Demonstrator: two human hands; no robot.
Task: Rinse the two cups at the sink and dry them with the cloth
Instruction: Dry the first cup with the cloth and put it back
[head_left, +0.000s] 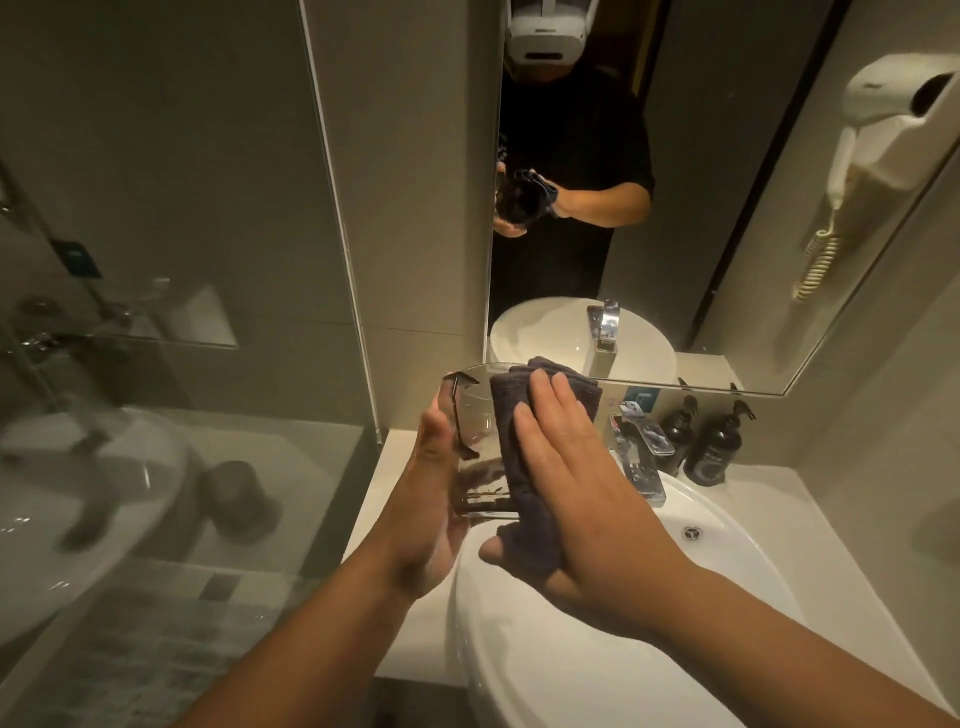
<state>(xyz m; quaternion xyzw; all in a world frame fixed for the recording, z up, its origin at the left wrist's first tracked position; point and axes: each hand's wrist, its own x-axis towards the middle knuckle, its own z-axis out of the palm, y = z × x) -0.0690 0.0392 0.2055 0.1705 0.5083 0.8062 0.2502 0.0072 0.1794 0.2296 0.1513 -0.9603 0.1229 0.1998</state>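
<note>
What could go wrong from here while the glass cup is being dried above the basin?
1. The left hand holds the clear glass cup only from one side; pressure from the right hand wiping with the dark cloth might push it loose.
2. The cup is above the hard white sink, so a drop would likely break it.
3. The faucet is close beside the wiping hand.

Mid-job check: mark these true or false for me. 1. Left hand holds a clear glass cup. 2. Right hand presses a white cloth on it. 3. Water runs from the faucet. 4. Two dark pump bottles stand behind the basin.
1. True: the left hand grips the glass cup.
2. False: the right hand presses a dark cloth on it.
3. False: no stream shows at the faucet.
4. True: both pump bottles stand by the wall.
</note>
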